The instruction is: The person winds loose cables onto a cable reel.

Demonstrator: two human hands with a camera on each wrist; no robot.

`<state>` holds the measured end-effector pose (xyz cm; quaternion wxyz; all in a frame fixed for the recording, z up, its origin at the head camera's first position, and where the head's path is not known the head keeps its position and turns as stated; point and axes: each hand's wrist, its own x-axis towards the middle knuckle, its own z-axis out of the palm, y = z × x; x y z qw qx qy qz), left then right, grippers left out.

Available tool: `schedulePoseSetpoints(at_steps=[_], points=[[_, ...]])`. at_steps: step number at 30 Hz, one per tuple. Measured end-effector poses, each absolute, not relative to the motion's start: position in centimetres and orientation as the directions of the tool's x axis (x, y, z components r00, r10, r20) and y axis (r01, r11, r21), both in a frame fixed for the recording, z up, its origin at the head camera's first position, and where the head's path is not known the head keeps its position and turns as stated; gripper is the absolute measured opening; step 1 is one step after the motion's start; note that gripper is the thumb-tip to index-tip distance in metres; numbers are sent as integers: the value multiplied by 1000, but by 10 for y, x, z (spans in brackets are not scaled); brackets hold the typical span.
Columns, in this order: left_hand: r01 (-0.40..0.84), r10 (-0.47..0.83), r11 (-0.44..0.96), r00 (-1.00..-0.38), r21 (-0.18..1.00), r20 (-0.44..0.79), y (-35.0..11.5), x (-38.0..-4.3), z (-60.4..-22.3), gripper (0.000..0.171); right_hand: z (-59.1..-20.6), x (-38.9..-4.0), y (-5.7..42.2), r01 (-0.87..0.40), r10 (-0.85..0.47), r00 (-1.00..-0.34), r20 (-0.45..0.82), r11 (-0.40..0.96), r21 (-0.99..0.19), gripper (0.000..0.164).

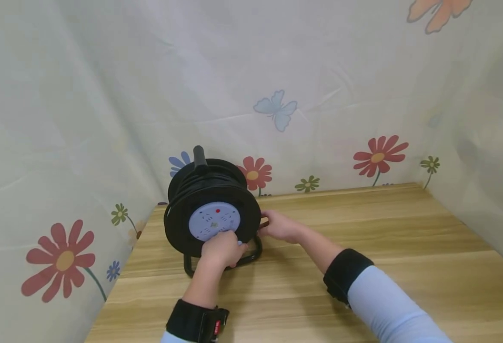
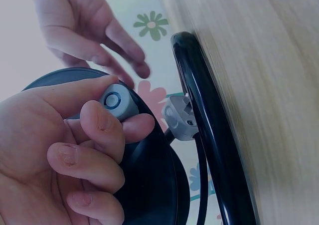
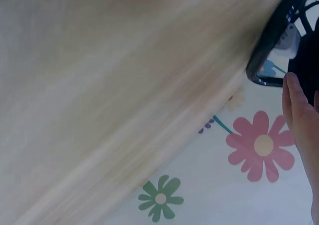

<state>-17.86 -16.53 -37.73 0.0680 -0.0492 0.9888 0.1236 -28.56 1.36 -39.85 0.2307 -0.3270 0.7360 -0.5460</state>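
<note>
A black cable reel [image 1: 178, 223] with a pale blue-grey socket panel [image 1: 206, 214] stands upright on its tubular stand [image 1: 188, 267]. My left hand [image 1: 220, 248] is in front of the panel. In the left wrist view, its thumb and fingers pinch a grey knob [image 2: 118, 103] on the reel's face. Beside the reel's right edge is my right hand [image 1: 280, 226], its fingers extended; the right wrist view shows the straight fingers [image 3: 295, 98] by the stand. Whether they touch the reel I cannot tell. A grey plug [image 2: 179, 119] sits between reel and stand tube.
Black cable [image 1: 206, 180] is wound on the reel beneath a black carrying handle [image 1: 199, 157]. The wood-grain table [image 1: 363, 228] extends to the right. A flower-printed cloth [image 1: 320, 62] hangs behind the table and along its sides.
</note>
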Motion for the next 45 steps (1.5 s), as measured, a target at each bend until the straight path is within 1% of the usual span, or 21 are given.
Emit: schedulePoseSetpoints(at_steps=[4,8,10,12,16,19,22,29,31,33,37,40,43,45], points=[[-118,-85,967,-985,227,-149,-165,-176,-375,45,-388,-286,20,-286,-709,-700,84,171,-943,45],[-124,-92,969,-984,214,-154,-165,-175,-374,47,-374,-286,29,-417,-645,-745,169,253,-873,36],[-131,-98,969,-982,208,-159,-166,-174,-374,48,-368,-287,34,-490,-619,-752,226,296,-820,33],[-138,-105,970,-981,201,-166,-167,-173,-373,49,-362,-287,41,-562,-609,-738,292,315,-765,29],[-139,-108,974,-979,181,-172,-171,-171,-373,49,-352,-287,54,-656,-601,-696,394,309,-689,26],[-130,-101,977,-981,171,-167,-175,-169,-374,47,-348,-284,63,-694,-592,-681,431,333,-639,26],[-128,-101,978,-981,163,-167,-179,-167,-375,44,-348,-283,72,-706,-591,-678,436,362,-609,25],[-150,-124,977,-978,152,-170,-187,-162,-374,40,-353,-279,83,-695,-614,-680,401,367,-618,28],[-156,-129,976,-977,152,-171,-189,-160,-372,40,-354,-279,83,-688,-620,-679,393,351,-635,32],[-161,-134,976,-976,149,-174,-191,-160,-370,40,-356,-279,82,-671,-628,-679,380,321,-668,40],[-162,-135,976,-975,148,-175,-195,-157,-368,42,-358,-278,74,-604,-648,-683,336,243,-759,64],[-164,-138,975,-977,151,-165,-200,-154,-367,42,-360,-279,64,-555,-675,-675,299,196,-808,80],[-166,-144,974,-979,151,-145,-205,-150,-368,42,-361,-281,55,-512,-701,-662,265,164,-843,89],[-166,-146,973,-980,157,-136,-209,-148,-367,42,-362,-283,51,-481,-709,-660,248,145,-865,92]])
